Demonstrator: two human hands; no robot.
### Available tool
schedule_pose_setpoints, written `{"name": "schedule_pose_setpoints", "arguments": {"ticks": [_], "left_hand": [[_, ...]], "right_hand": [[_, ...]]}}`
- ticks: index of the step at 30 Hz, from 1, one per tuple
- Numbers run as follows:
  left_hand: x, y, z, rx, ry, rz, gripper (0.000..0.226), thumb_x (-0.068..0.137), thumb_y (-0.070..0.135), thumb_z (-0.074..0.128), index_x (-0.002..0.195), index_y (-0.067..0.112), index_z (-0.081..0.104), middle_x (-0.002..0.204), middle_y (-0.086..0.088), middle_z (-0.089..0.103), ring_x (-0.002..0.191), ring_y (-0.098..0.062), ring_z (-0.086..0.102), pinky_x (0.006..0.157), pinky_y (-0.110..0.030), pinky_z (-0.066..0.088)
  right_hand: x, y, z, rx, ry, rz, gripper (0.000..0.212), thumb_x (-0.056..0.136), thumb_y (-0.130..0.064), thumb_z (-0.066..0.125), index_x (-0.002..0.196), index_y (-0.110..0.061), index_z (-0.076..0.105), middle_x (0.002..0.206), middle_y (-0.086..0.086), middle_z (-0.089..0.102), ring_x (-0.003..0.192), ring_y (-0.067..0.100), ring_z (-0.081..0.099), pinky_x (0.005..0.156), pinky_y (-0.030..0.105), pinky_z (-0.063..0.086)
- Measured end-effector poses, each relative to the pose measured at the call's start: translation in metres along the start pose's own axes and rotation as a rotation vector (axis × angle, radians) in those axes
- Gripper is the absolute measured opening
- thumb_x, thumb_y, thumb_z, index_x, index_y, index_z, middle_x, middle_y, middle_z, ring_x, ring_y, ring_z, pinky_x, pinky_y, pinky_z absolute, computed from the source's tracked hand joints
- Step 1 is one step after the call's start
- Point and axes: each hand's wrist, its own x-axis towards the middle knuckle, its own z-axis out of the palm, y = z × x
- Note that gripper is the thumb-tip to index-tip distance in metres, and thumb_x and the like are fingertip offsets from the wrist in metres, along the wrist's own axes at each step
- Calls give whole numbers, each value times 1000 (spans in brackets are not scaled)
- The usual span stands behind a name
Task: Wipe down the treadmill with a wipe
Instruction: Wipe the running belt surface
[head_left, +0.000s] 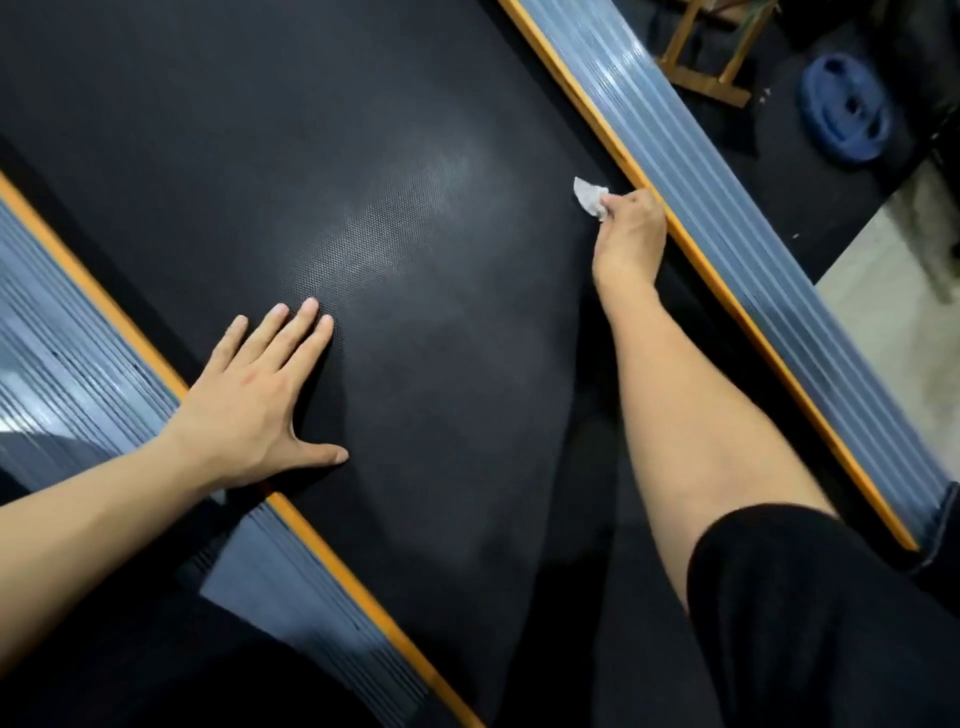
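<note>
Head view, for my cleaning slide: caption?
Right hand wipes treadmill belt with wipe; left hand rests flat.

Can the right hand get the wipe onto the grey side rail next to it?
Probably yes. The right hand grips the wipe at the belt's edge, right against the orange strip, and nothing lies between it and the grey side rail.

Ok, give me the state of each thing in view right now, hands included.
left hand: open, flat on the belt
right hand: pinching the wipe
wipe: crumpled, at the belt's right edge
treadmill belt: dark, light sheen mid-belt
right side rail: bare
blue weight plate: lying flat on the floor
</note>
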Motion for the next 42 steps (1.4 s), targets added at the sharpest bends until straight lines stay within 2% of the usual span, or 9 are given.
{"name": "schedule_pose_setpoints", "arguments": {"ticks": [5,10,15,19,24,28,32,38,42], "left_hand": [[1,1,0,1,9,-2,138,56,96,38,164,15,13,172,-4,5,158,-28,7,127,-53,9],[1,-4,-1,-33,-3,12,137,55,95,41,164,17,11,172,-1,3,158,-24,2,127,-49,5],[0,-7,-5,-37,-53,34,143,56,94,58,164,20,0,171,1,-7,157,-22,-8,128,-44,-2],[5,-14,-11,-4,-108,81,147,59,79,79,163,22,-9,168,3,-18,157,-23,-11,127,-43,-3],[5,-23,-28,-66,-157,95,132,69,52,86,163,17,-1,169,-2,-12,156,-21,-6,127,-38,1],[4,-35,-40,-152,9,-164,95,81,20,67,160,-1,17,168,-23,12,155,-40,15,128,-40,11],[-1,-39,-41,-156,30,-222,89,88,15,68,162,5,19,169,-22,11,155,-40,15,127,-45,16],[-2,-39,-43,-148,0,-220,96,90,27,73,163,12,14,170,-17,5,157,-35,9,128,-42,16],[-1,-35,-40,-120,-12,-249,96,90,27,73,163,11,13,170,-17,4,157,-35,10,125,-46,22]], "right_hand": [[-101,-76,9,110,142,-349,42,84,0,54,121,-13,70,80,6,61,71,26,50,68,38,37],[-187,-116,3,332,-150,-881,27,99,-6,62,123,-13,71,105,3,70,91,23,62,84,35,52],[-42,-47,-13,158,-12,-591,17,98,-19,65,107,-16,79,97,-7,73,96,12,66,90,17,49],[-10,-28,1,55,55,-135,32,102,-27,45,101,-10,72,94,15,61,91,35,59,78,38,45],[-152,-120,16,68,102,-513,45,85,-3,62,130,-5,64,89,15,59,74,32,51,69,42,41],[-287,-164,0,397,-280,-677,36,88,-1,51,120,-2,69,93,14,59,81,31,50,75,46,48],[-282,-144,-9,375,-264,-934,25,105,-8,53,122,-8,71,100,9,66,84,29,57,80,40,50],[-186,-93,1,159,101,-351,31,91,1,57,116,-9,72,97,10,64,82,30,52,72,42,50],[-278,-145,2,288,-138,-751,24,102,-6,49,111,-2,71,90,13,61,78,30,53,72,44,50]]}}
